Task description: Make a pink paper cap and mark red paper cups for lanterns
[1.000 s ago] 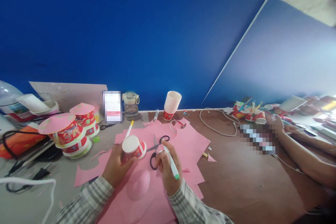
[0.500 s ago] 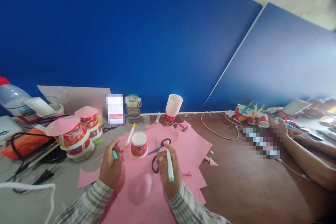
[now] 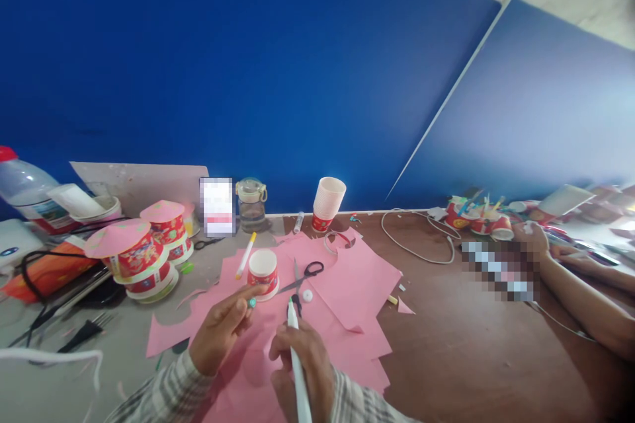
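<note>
My left hand (image 3: 221, 329) is closed, pinching a small teal-green marker cap (image 3: 252, 303) between thumb and fingers. In my right hand (image 3: 310, 363) is a white marker (image 3: 299, 370), its green tip pointing away from me. Just beyond my left fingertips stands an upside-down red and white paper cup (image 3: 262, 271). Scissors (image 3: 310, 271) lie partly spread on pink paper (image 3: 342, 284), one handle partly behind the marker tip. Beside them sits a small round white piece (image 3: 307, 295). A yellow-capped marker (image 3: 247, 256) rests left of the cup.
Decorated cup stacks with pink paper roofs (image 3: 119, 238) stand left, near a plug (image 3: 86, 334) and cables. Behind are a phone (image 3: 217, 208), a glass jar (image 3: 252, 205) and stacked cups (image 3: 329, 201). At right, another person's arms (image 3: 580, 291) rest on the table.
The marker has been turned round in my right hand, so its green end now points forward. My left hand has moved right with the cap, and the round white piece has come into view.
</note>
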The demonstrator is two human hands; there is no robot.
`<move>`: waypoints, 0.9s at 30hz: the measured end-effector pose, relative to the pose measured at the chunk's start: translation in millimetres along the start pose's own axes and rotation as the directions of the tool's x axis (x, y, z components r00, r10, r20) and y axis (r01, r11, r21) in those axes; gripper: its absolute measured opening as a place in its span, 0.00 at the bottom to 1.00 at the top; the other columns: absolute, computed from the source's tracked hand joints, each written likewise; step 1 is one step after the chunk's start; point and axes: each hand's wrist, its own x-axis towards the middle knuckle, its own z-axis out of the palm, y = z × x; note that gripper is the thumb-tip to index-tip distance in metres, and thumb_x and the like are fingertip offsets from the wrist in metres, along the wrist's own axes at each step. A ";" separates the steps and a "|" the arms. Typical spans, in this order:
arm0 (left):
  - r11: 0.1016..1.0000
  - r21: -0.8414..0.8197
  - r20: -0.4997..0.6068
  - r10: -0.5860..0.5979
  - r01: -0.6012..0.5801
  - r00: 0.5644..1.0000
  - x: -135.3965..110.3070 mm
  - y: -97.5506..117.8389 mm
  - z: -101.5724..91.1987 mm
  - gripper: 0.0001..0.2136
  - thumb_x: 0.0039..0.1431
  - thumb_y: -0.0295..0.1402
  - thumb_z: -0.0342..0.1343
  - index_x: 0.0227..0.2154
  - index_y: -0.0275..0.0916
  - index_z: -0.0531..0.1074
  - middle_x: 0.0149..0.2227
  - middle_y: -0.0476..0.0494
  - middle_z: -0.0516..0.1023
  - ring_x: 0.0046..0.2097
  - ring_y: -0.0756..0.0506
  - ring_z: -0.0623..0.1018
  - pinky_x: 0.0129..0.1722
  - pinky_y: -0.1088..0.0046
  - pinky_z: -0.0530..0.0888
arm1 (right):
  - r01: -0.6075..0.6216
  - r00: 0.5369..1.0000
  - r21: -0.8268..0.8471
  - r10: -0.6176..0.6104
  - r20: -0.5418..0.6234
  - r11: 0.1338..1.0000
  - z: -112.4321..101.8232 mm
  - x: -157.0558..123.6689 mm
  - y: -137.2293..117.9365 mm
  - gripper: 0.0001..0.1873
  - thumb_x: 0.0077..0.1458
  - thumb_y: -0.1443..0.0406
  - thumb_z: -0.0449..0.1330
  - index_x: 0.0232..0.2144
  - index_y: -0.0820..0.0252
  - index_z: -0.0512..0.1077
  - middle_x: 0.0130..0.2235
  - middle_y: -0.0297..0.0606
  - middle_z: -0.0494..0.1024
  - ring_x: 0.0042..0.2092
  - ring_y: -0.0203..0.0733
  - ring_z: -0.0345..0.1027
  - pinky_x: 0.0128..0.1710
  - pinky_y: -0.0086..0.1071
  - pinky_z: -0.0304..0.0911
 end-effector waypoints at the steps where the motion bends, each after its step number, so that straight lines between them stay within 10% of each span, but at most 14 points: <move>1: 0.999 -0.042 0.016 -0.027 0.027 1.000 -1.1 2.2 2.6 0.17 0.37 0.42 0.56 0.30 0.37 0.75 0.15 0.51 0.63 0.17 0.49 0.60 0.14 0.72 0.58 | 0.009 0.999 0.013 -0.009 0.035 1.000 -0.8 1.2 0.9 0.22 0.49 0.60 0.54 0.49 0.36 0.61 0.25 0.31 0.79 0.23 0.48 0.71 0.31 0.44 0.69; 15: 0.982 -0.141 -0.005 -0.125 0.123 0.992 -4.2 3.9 9.1 0.11 0.31 0.42 0.60 0.14 0.38 0.72 0.12 0.53 0.60 0.14 0.52 0.57 0.12 0.76 0.56 | 0.209 0.945 0.145 -0.238 0.226 0.967 -6.6 23.7 -4.3 0.22 0.55 0.56 0.44 0.49 0.51 0.64 0.26 0.41 0.78 0.24 0.47 0.70 0.26 0.40 0.67; 27: 0.958 -0.286 0.064 0.015 0.004 0.998 -3.4 -6.2 6.2 0.06 0.32 0.28 0.62 0.20 0.37 0.75 0.18 0.45 0.75 0.21 0.44 0.70 0.23 0.65 0.68 | 0.162 0.986 0.061 -0.163 0.018 0.985 -3.7 24.4 -6.1 0.20 0.56 0.56 0.45 0.44 0.58 0.69 0.24 0.38 0.73 0.26 0.45 0.68 0.28 0.38 0.67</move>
